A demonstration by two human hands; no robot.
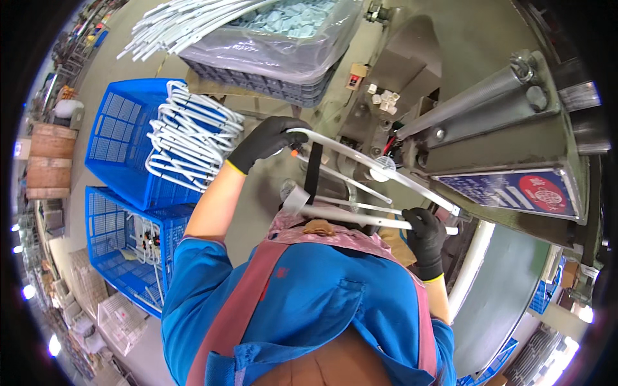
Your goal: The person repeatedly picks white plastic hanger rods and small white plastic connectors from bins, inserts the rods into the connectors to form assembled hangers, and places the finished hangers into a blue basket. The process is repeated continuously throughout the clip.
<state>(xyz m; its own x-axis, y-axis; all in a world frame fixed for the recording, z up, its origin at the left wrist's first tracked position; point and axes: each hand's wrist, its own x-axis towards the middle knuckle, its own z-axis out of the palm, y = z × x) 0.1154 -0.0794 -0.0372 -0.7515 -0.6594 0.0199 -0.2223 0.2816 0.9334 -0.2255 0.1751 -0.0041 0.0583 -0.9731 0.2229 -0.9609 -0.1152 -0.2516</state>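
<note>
My left hand (269, 140), in a dark glove, is closed round the near-left end of a long white tube (347, 152). That tube slopes down to the right, past a round whitish disc (382, 168) beside the machine. My right hand (426, 239), gloved alike, grips a second white tube (360, 217) near its right end, in front of my waist. Thinner pale rods lie between these two tubes. Whether the tubes join into one frame, I cannot tell. A black strap (313, 168) hangs below my left hand.
A grey machine (496, 141) with thick metal cylinders stands at right; small white blocks (386, 100) lie behind my hands. At left, a blue crate (129, 128) holds bent white tubes (190, 135), with another blue crate (116, 225) nearer. A plastic-lined bin (270, 61) stands at the back.
</note>
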